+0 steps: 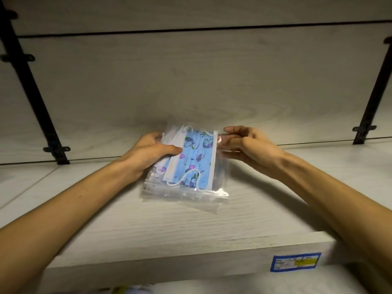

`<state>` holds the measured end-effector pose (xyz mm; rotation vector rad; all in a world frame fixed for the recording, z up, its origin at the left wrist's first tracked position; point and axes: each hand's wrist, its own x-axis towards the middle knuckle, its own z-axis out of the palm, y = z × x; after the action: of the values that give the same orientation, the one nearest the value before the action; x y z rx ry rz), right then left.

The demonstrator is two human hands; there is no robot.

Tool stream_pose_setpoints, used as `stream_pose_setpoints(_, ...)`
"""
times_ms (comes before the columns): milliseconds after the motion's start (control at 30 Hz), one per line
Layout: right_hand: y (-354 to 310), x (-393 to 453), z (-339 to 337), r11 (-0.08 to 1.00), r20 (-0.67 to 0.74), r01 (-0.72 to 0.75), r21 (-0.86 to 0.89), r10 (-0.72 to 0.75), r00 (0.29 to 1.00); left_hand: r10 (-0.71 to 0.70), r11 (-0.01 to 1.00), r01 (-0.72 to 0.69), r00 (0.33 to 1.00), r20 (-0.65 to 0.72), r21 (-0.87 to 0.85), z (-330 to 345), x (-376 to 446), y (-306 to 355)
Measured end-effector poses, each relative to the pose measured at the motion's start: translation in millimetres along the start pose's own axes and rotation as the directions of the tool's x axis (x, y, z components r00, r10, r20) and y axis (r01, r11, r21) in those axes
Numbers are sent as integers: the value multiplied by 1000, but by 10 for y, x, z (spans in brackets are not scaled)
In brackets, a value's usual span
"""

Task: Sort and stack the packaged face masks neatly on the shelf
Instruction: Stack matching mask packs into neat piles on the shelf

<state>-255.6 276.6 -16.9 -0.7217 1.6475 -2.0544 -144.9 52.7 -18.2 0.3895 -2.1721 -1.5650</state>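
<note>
A stack of clear plastic packets of face masks lies on the pale wooden shelf. The top packet shows a blue mask with a cartoon print and white ear loops. My left hand grips the stack's left side, thumb on top of the blue mask and fingers round the far left edge. My right hand holds the right edge of the clear packaging, fingers curled against it. Lower packets stick out unevenly at the near edge of the stack.
Black shelf brackets stand at the back left and back right against the pale back panel. A blue-framed price label sits on the shelf's front edge. More packaged goods show dimly on the shelf below.
</note>
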Motion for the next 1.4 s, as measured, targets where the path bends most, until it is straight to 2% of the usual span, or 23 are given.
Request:
stream_pose_setpoints(33,21,10,-8,998,-23,19,-59,-21,1000,1,1000,0,1000,-31,16,-42,18,24)
stream_pose_setpoints(67,43,18,-26,974,-73,65,-218,-83,994,3,1000,-2,997,-74,22,-101,35,64)
stream_pose_setpoints(100,73,25,-64,880,-103,108,-463,-175,979,6,1000,-4,992,-127,19,-180,60,102)
stream_pose_setpoints(133,107,23,-96,707,-74,119,-697,-236,969,15,1000,-11,984,-179,20,-254,76,145)
stream_pose_setpoints(167,142,6,-110,512,-21,95,-854,-217,976,28,999,-22,975,-219,30,-333,94,178)
stream_pose_setpoints(233,211,-34,-97,194,2,12,-981,-53,999,19,999,-10,965,-262,37,-466,120,200)
stream_pose_setpoints(267,241,-39,-74,97,-5,-5,-995,2,1000,-12,1000,18,962,-274,19,-507,121,197)
stream_pose_setpoints(300,262,-34,-55,67,-6,-8,-998,28,1000,-40,999,43,958,-285,5,-537,122,185)
stream_pose_setpoints(333,261,-28,-46,103,2,-2,-995,36,999,-47,999,49,954,-298,-3,-555,134,163)
stream_pose_setpoints(400,226,-26,-41,247,27,20,-969,27,999,-35,999,37,947,-320,0,-558,152,120)
stream_pose_setpoints(533,185,-6,-66,452,63,84,-888,-63,996,-28,1000,31,947,-321,4,-486,133,86)
stream_pose_setpoints(667,44,3,-92,833,-69,26,-553,-76,995,-15,1000,16,953,-303,3,-418,105,64)
stream_pose_setpoints(733,-52,-3,-117,913,-164,34,-407,-110,980,-14,1000,13,952,-307,-4,-386,105,44)
stream_pose_setpoints(800,-127,-19,-132,952,-232,84,-293,-156,960,-9,1000,6,951,-309,-11,-352,98,23)
stream_pose_setpoints(900,-197,-56,-121,964,-275,158,-216,-216,937,-16,998,-2,959,-283,-63,-255,66,16)
stream_pose_setpoints(1067,-242,-101,-30,981,-209,180,-74,-191,959,-26,990,-3,979,-204,-142,-172,66,87)
stream_pose_setpoints(1200,-318,-132,-53,967,-134,197,162,-176,975,-50,985,14,977,-206,-173,-172,19,131)
stream_pose_setpoints(1267,-315,-120,-60,972,-172,209,107,-189,967,-60,986,27,978,-199,-166,-129,-8,118)
stream_pose_setpoints(1333,-282,-91,-57,976,-205,214,-27,-215,955,-57,984,25,983,-176,-177,-55,-21,129)
stream_pose_setpoints(1400,-285,-107,-26,986,-225,157,-55,-165,960,-25,983,-5,987,-156,-186,8,-27,158)
